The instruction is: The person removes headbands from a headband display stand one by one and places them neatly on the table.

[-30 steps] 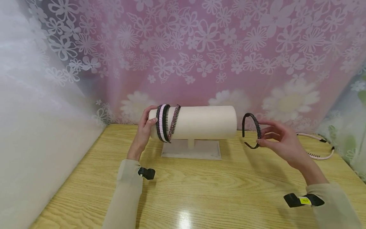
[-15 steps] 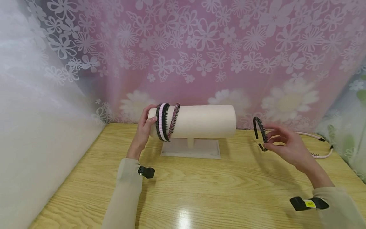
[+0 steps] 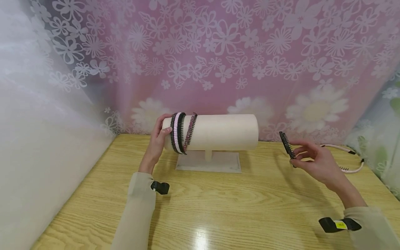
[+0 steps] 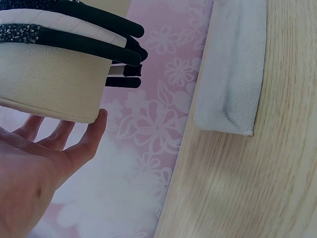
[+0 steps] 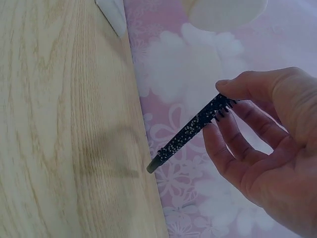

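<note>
A flowered curtain (image 3: 206,69), pink with white blossoms, fills the background, and before it there is a table (image 3: 200,198) with light wood grain. On this table stands a cream display roll (image 3: 228,132), lying horizontally above its flat base (image 3: 187,164). Around its left part sit four headbands: a dark glittery headband (image 3: 172,135), a pale pink headband (image 3: 176,133), a black toothed headband (image 3: 180,130) and, slightly tilted and a little apart, a pink glittery headband (image 3: 190,133). A thin light-pink headband (image 3: 339,148) lies on the table behind the right hand (image 3: 318,165).

The step in hand appears to be the handling of a black rhinestone headband (image 3: 286,144), which is in the air, to the right of the roll and apart from it. The next move, as it seems, calls for a light hold and for care about which way the gap of this band faces.

The left hand (image 3: 157,140) grips the left end of the roll, thumb in front. The right hand pinches the rhinestone headband between thumb and bent fingers, near its small comb teeth (image 5: 221,114).
</note>
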The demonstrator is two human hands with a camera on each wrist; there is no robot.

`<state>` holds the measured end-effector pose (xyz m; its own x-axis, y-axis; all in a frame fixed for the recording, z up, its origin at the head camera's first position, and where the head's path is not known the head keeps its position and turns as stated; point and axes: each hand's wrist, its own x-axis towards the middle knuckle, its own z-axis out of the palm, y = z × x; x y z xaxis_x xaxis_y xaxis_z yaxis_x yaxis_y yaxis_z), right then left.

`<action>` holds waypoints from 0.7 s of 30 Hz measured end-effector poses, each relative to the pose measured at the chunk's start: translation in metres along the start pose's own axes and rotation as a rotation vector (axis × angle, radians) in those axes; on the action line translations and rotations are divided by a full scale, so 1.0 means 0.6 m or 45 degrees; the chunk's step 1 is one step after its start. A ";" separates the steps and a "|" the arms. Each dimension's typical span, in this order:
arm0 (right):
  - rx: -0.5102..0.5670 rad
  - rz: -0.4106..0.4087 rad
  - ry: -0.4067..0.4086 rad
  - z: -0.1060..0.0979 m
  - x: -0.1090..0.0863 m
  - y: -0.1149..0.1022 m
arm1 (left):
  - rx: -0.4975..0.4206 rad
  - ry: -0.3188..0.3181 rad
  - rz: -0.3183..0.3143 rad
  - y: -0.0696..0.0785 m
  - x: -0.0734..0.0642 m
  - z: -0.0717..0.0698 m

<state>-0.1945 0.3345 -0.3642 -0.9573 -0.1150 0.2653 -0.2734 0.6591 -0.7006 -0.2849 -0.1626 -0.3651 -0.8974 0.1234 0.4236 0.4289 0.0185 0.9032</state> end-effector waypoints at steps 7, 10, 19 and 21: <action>-0.036 0.018 0.010 0.003 -0.001 0.007 | -0.003 0.005 -0.006 -0.002 0.000 0.000; -0.037 0.030 0.013 0.005 -0.002 0.011 | -0.004 0.007 -0.002 -0.003 0.001 0.000; -0.038 0.065 -0.008 0.010 -0.002 0.022 | 0.008 0.002 -0.010 -0.002 -0.001 -0.001; -0.034 0.054 -0.003 0.012 -0.001 0.024 | 0.006 -0.002 -0.005 -0.002 -0.001 -0.001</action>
<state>-0.1988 0.3387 -0.3792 -0.9681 -0.0885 0.2343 -0.2302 0.6830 -0.6932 -0.2850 -0.1635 -0.3661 -0.8988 0.1252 0.4202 0.4261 0.0237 0.9044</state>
